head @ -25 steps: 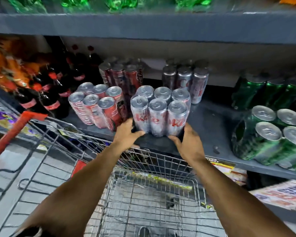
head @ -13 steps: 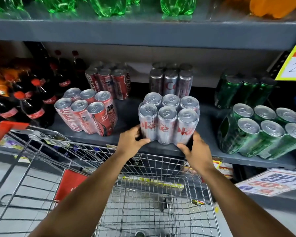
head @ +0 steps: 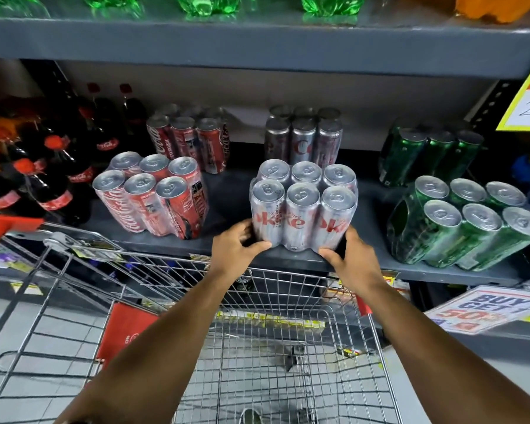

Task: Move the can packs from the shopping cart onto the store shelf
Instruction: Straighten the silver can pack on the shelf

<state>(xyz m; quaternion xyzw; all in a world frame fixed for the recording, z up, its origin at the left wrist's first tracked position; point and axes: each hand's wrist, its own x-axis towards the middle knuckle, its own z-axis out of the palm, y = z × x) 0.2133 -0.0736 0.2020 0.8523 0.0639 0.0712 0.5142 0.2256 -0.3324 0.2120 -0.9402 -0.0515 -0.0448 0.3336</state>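
A shrink-wrapped pack of silver cans (head: 303, 206) with red lettering stands upright near the front edge of the dark grey shelf (head: 233, 197). My left hand (head: 236, 246) grips its lower left corner and my right hand (head: 349, 261) grips its lower right corner. A red can pack (head: 153, 197) stands to its left and a green can pack (head: 465, 224) leans to its right. Below my arms is the wire shopping cart (head: 288, 347); the part of its basket in view holds no packs.
More red (head: 190, 139), silver (head: 303, 139) and green (head: 429, 154) can packs stand at the shelf's back. Dark cola bottles (head: 52, 172) fill the left end. The upper shelf (head: 257, 41) carries green bottles. A promo sign (head: 490, 307) juts out at lower right.
The silver pack has slid a little further onto the shelf between the red and green packs, with both hands still on its lower corners. The view has shifted slightly.
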